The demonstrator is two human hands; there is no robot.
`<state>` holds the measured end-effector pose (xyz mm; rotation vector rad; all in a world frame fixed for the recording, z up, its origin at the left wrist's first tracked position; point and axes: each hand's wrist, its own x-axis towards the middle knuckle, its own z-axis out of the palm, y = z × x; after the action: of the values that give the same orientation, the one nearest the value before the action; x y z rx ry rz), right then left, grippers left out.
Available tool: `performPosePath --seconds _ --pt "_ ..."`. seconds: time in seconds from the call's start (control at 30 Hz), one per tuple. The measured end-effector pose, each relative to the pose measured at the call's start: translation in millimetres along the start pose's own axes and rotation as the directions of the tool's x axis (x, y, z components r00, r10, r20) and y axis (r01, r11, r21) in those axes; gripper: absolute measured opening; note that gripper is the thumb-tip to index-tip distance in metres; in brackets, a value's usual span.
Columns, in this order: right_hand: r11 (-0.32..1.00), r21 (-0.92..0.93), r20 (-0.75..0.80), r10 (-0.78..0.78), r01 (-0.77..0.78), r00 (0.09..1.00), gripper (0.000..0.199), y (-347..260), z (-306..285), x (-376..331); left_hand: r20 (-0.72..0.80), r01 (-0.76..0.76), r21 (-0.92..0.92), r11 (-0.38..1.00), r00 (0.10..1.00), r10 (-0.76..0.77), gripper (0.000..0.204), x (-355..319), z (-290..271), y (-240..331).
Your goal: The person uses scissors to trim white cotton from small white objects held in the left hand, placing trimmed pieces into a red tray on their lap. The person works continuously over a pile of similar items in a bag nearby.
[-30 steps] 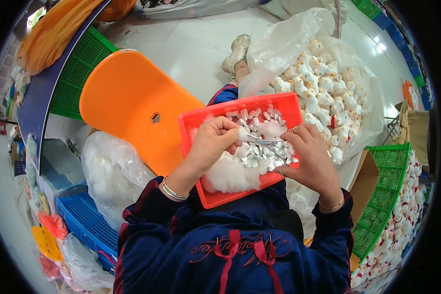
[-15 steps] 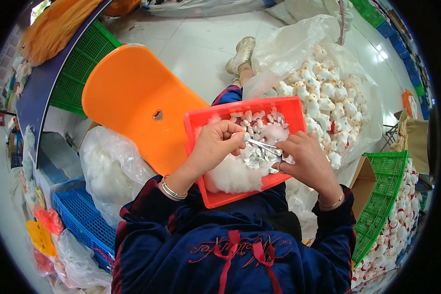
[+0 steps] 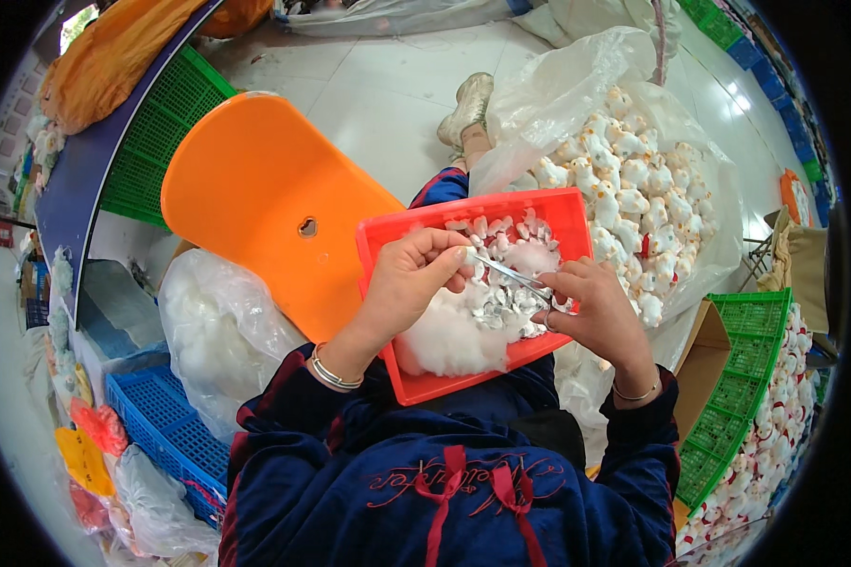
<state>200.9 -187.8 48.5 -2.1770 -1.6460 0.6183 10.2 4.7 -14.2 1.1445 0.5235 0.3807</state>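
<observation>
Pale, glossy tiles make up the floor [image 3: 378, 80], which catches the light at the far right. An orange seat [image 3: 255, 198] with a small cut-out hole stands ahead and to the left. To the right, a large clear plastic bag [image 3: 558, 80] gapes around a heap of white stuffed toys [image 3: 633, 198], some marked with orange. A green crate [image 3: 738, 397] is at the right, beside a cardboard box [image 3: 704, 354] and near more white-and-red toys [image 3: 761, 444]. On the left lie a clear bag of white stuffing [image 3: 222, 331] and a blue basket [image 3: 165, 406].

A red tray [image 3: 454, 386] sits tilted over the person's lap, between the seat and the bag of toys. It holds a fluffy white wad [image 3: 454, 340] along its near side, with small white and silvery pieces [image 3: 501, 307] scattered beyond.

Above the tray, the right hand [image 3: 591, 307] grips a slim, scissor-like metal tool [image 3: 512, 274] by its handle end, the shaft pointing left. The left hand [image 3: 414, 274] pinches a small white piece [image 3: 470, 253] between thumb and forefinger, and the tool's tip meets it right at those fingertips; whether the tip bites into it cannot be told.
</observation>
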Motion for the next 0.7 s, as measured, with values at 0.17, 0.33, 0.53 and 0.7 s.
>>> performPosePath --seconds 0.17,0.33,0.53,0.7 --pt "0.999 0.033 0.024 -0.037 0.036 0.999 0.039 -2.9 -2.7 2.8 0.051 -0.017 0.099 0.995 0.999 0.012 0.018 2.6 0.0 -3.6" --pt "0.997 0.012 -0.073 -0.078 0.079 0.994 0.047 6.6 -9.8 0.3 -0.025 0.049 -0.009 0.999 0.999 -0.049 0.012 1.4 -1.3 -2.0" --pt "0.992 -0.017 -0.169 -0.126 0.125 0.978 0.054 1.8 1.4 0.9 0.003 0.184 -0.287 0.940 0.982 -0.191 0.011 1.2 -3.8 -2.4" --pt "0.997 -0.041 -0.069 -0.065 0.062 0.996 0.044 5.0 7.2 2.7 0.009 0.173 -0.275 0.946 0.984 -0.178 0.012 0.5 -1.8 -0.6"
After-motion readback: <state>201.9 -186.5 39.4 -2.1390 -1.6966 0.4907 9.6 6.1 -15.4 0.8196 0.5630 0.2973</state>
